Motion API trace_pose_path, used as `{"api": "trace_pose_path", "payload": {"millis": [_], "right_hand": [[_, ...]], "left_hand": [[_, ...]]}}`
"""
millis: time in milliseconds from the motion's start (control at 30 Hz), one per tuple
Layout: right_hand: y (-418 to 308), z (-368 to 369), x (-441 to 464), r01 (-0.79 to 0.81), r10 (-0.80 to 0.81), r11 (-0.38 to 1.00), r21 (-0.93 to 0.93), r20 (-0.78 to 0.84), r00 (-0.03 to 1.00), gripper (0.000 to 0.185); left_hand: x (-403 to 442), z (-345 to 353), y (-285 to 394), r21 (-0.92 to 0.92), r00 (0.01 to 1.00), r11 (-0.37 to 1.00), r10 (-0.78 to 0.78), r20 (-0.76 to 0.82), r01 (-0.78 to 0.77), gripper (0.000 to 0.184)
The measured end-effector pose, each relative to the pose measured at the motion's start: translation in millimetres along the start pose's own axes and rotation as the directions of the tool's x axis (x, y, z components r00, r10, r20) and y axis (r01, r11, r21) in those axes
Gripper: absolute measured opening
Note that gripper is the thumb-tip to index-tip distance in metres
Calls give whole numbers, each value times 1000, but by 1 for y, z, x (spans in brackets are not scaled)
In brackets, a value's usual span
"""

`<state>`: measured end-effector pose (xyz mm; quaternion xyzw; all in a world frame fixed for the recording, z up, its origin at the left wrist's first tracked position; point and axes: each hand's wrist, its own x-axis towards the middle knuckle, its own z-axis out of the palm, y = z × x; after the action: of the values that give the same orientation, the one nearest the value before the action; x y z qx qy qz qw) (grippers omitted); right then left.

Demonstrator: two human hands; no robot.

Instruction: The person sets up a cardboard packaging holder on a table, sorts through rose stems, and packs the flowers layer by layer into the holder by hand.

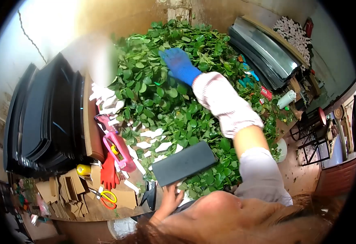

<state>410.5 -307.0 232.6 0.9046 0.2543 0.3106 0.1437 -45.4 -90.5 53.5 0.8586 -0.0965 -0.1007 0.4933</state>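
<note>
Tub [111,228], whitish inside, right fingers [171,57] released on leaves [145,77], left [170,199] at block [184,163], grip unclear

From where I stood, no text, brand, number or sign could be read with certainty. To the right of the heap of leafy stems [157,97], a small red pack [266,93] carried pale marks, too small to make out. Just beyond that pack, on the side away from the heap, any print on the whitish roll [286,99] was likewise too small to read.
</note>
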Motion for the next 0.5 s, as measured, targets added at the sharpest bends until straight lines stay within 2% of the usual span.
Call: {"api": "trace_pose_path", "payload": {"millis": [33,67,100,167,267,333,433,500], "right_hand": [[-1,18,18,-91,80,994,60,166,983,53],[-5,32,34,-190,145,976,107,334,931,48],[-7,37,42,-293,192,947,135,495,848,43],[-5,47,38,-254,173,950,179,375,911,32],[7,41,22,-128,39,964,233,352,935,36],[12,17,15,-24,-47,974,224,305,951,38],[16,-19,4,-16,-51,976,218,302,952,39],[22,-20,1,10,-58,977,213,220,974,41]], "left_hand": [[0,0,2,3,1000,1000,13,-3,-12,57],[1,-1,11,-26,999,999,-46,-13,46,57],[3,-3,10,-23,999,999,-40,-14,39,58],[1,-1,8,-32,999,999,-31,-12,31,58],[-5,6,-4,-26,1000,1000,-10,-21,10,59],[-3,6,0,-115,999,993,-34,-42,29,60],[-2,12,-18,-98,999,995,20,-36,-24,60],[-3,16,-26,-121,1000,993,4,-24,-7,60]]}}
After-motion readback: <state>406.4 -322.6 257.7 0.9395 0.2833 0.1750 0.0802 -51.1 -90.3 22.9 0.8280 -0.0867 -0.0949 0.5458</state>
